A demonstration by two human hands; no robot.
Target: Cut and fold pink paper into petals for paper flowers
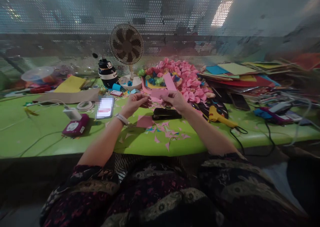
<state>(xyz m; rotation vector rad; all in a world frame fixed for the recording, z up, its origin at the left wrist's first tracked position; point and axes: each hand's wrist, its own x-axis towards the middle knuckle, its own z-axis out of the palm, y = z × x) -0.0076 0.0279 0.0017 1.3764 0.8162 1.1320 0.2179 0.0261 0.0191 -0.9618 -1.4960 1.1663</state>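
Note:
My right hand (176, 101) is closed on pink paper (170, 82), pinched between thumb and fingers; one strip stands up above the fingers. Another pink piece (158, 93) reaches from these fingers toward my left hand (136, 103). That hand is closed in a pinch by the piece's left edge, and whether paper lies between its fingertips is hard to make out. Below both hands lies a black stapler (166, 114). A flat pink square (144, 121) rests beside it, and small pink scraps (170, 133) are scattered in front.
Behind my hands is a heap of folded pink paper shapes (190, 77). A fan (127, 45) and a dark jug (107, 73) stand at the back. A lit phone (105, 107) and purple power block (76, 125) lie left; a yellow glue gun (220, 117) and paper stacks (232, 75) are right.

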